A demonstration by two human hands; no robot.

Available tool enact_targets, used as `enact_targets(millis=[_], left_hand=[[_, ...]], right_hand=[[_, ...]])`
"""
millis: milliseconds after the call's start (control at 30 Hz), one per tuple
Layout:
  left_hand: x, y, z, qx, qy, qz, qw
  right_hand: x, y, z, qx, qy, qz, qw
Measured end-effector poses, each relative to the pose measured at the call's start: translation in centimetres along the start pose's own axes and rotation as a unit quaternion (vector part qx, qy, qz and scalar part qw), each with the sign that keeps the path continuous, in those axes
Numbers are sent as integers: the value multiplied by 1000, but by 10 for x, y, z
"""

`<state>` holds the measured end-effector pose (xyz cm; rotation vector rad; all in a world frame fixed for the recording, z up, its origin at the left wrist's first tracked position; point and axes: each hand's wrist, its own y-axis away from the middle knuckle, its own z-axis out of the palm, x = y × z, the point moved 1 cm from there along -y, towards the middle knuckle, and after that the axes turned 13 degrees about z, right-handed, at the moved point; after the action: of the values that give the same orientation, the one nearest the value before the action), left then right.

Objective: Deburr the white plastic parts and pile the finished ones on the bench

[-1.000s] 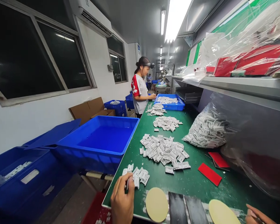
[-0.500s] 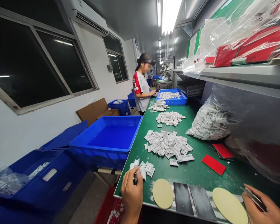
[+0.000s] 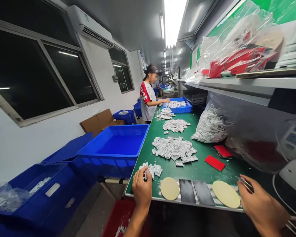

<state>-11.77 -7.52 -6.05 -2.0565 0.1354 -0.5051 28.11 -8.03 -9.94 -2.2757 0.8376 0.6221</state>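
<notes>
My left hand (image 3: pixel 141 189) is closed in a pinch on a small white plastic part at the near edge of the green table (image 3: pixel 202 171), beside a small heap of the same white parts (image 3: pixel 155 169). My right hand (image 3: pixel 260 204) is closed on thin metal tweezers (image 3: pixel 244 183) near the table's right front edge. Between my hands lie two pale yellow round pads (image 3: pixel 169 188) (image 3: pixel 226 194) and two dark strips (image 3: pixel 194 192). A larger pile of white parts (image 3: pixel 174 148) sits further in, with a red card (image 3: pixel 214 163) to its right.
A person (image 3: pixel 148 97) in a white and red shirt works at a blue tray (image 3: pixel 179 107) at the table's far end. Blue bins (image 3: pixel 113 149) stand left of the table, a red bin (image 3: pixel 118 219) below. A clear bag of white parts (image 3: pixel 210 125) and a shelf (image 3: pixel 251 82) are on the right.
The view has pulled back and tilted down, so both hands show more fully. My left hand stays pinched at the small heap; my right hand with the tweezers has come fully into view.
</notes>
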Motion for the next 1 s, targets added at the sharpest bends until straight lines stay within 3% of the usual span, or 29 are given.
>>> enact_targets(millis=[300, 700, 1000], left_hand=[[-3, 0, -4, -17, -8, -15, 1000], [3, -4, -3, -22, 35, -57, 998], [1, 0, -3, -18, 107, -147, 983]], right_hand=[[-26, 8, -10, -3, 35, 28, 999], [-26, 10, -9, 4, 61, 17, 998], [-23, 10, -12, 59, 39, -17, 997]])
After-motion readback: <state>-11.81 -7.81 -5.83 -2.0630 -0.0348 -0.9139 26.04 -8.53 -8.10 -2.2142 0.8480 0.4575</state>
